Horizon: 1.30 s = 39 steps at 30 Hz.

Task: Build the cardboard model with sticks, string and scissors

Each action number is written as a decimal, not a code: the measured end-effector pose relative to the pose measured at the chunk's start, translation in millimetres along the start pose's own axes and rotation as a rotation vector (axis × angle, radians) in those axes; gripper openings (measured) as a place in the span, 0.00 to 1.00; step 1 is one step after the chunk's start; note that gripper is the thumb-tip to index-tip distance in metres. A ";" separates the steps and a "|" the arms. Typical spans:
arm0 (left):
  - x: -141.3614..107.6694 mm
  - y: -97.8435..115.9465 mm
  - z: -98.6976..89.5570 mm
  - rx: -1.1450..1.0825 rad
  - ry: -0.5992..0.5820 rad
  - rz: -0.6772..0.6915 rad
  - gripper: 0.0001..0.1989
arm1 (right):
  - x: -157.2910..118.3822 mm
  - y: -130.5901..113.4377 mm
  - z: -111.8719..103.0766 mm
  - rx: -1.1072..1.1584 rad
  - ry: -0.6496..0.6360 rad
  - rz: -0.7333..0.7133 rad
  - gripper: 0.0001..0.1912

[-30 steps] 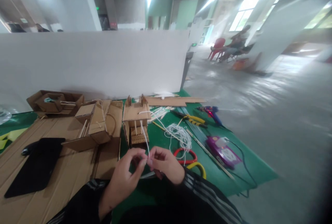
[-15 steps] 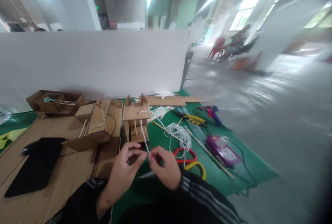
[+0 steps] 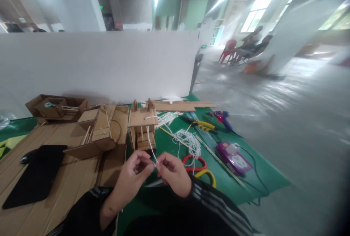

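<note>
A white string comes down from the small cardboard structure to my fingertips. My right hand pinches it between thumb and finger. Touching the same spot, my left hand has its thumb and fingertips closed at the string's end. From the top of the structure the string also runs right to a loose tangled pile of string. Scissors with one red and one yellow handle lie partly under my right hand, and their blade shows beneath it.
Left are cardboard boxes, a black flat pad and a mouse. Pliers, a glue gun, a purple power strip and thin sticks lie right on the green table. A white partition stands behind.
The string between the structure and my fingers has gone from nearly straight to slightly bowed. My hands have barely moved and stay together at its end.
</note>
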State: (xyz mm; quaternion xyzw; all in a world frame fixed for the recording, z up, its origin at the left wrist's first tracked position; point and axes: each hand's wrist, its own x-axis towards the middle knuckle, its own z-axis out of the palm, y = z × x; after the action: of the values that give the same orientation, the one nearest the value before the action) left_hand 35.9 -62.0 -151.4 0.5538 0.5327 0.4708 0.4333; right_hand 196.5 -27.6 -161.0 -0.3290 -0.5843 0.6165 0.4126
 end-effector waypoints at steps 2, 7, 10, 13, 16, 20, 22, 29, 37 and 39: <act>0.3 0.1 -0.7 0.037 -0.007 0.017 0.08 | 0.3 0.7 0.1 0.024 -0.006 0.017 0.16; -0.9 0.5 -3.4 0.136 -0.012 0.064 0.07 | 1.0 0.5 -0.2 0.043 0.000 0.031 0.17; -1.9 1.6 -4.4 0.191 -0.007 0.087 0.06 | 0.8 0.6 -0.3 0.039 0.007 0.029 0.17; -2.4 2.7 -4.4 0.222 -0.007 0.105 0.06 | 0.3 0.8 -0.2 0.027 0.012 0.025 0.17; -2.6 3.9 -3.1 0.237 -0.022 0.125 0.05 | -0.4 0.0 0.2 0.016 0.014 0.022 0.17; -2.3 6.3 -0.8 0.252 -0.024 0.136 0.05 | -1.3 -3.1 0.6 0.009 0.017 0.023 0.17; -2.0 7.5 -0.2 0.266 -0.018 0.139 0.05 | -1.7 -4.3 0.5 0.008 0.026 0.022 0.17; -1.3 5.7 -1.2 0.290 -0.007 0.133 0.05 | -2.2 -4.5 -0.5 0.000 0.056 0.023 0.17; -4.0 1.3 0.1 0.245 -0.020 0.155 0.08 | -0.9 -5.1 0.4 -0.007 0.056 0.023 0.17; -4.1 1.4 -0.3 0.267 -0.026 0.162 0.10 | -0.6 -4.3 0.6 -0.006 0.055 0.021 0.17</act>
State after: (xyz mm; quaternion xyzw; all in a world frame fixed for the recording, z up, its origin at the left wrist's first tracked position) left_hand 35.9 -66.1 -150.2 0.6539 0.5384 0.4220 0.3232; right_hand 196.9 -28.5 -156.6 -0.3534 -0.5710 0.6097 0.4211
